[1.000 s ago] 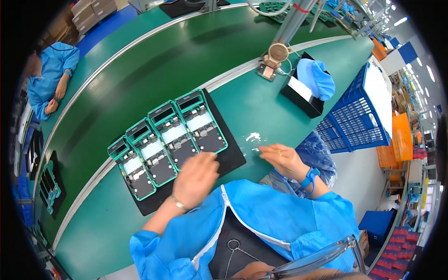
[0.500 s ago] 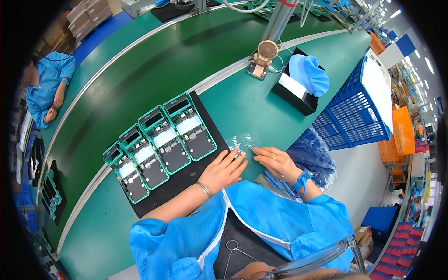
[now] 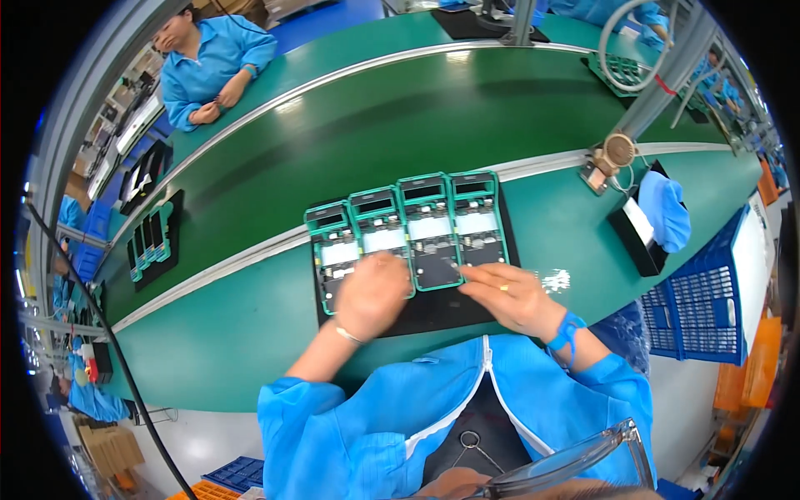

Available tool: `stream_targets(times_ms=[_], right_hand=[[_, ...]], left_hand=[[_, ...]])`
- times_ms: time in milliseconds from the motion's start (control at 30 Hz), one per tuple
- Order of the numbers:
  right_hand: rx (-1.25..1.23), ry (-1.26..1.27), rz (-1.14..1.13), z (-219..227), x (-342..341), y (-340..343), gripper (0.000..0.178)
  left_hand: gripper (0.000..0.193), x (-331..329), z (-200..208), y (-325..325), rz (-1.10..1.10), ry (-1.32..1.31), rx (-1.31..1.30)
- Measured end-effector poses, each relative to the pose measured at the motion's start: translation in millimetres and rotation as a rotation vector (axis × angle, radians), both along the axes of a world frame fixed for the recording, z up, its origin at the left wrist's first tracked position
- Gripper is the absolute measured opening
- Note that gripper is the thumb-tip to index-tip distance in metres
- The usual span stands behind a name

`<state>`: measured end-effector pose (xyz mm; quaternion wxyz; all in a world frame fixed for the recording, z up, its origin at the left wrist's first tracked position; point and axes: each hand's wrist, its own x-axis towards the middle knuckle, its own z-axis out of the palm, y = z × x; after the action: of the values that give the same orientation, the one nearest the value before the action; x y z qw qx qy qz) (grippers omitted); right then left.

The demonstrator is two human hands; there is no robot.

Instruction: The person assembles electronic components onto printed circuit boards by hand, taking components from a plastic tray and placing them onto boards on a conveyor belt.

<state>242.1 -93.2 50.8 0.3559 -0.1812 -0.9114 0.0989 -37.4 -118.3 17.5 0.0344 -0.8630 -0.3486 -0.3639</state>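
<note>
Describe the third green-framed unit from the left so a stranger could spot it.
On the green workbench, find the black mat bearing a row of four. The third green-framed electronic unit from the left lies between the left hand and right hand. Unlike both neighbours, whose lower ends are partly hidden, its dark lower panel is largely uncovered.

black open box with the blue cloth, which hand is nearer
Right: the right hand is at the right end of the green-framed panels, left of the black box; the left hand is farther left, over the row's left half.
</note>
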Motion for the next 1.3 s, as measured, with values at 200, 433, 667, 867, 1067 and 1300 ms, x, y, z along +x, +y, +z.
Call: stream_targets(times_ms=[200, 433, 667, 867, 1067, 1300], right_hand=[[0.053, -0.010, 0.201, -33, -117, 34, 0.039], [0.086, -0.058, 0.203, -56, -170, 46, 0.036], [0.141, -0.089, 0.193, -57, -177, 47, 0.033], [0.197, -0.079, 0.183, -59, -178, 48, 0.031], [0.216, -0.082, 0.190, -59, -179, 48, 0.027], [0.175, -0.273, 0.130, -49, -167, 41, 0.033]], left_hand=[[0.020, -92, -2, -17, 0.412, 0.209, -0.058], [0.023, -95, -12, -20, 0.406, 0.158, -0.060], [0.028, -96, -15, -22, 0.394, 0.139, -0.073], [0.030, -96, -17, -21, 0.397, 0.150, -0.073], [0.027, -93, -13, -19, 0.423, 0.187, -0.096], [0.023, -90, -9, -17, 0.413, 0.326, -0.152]])
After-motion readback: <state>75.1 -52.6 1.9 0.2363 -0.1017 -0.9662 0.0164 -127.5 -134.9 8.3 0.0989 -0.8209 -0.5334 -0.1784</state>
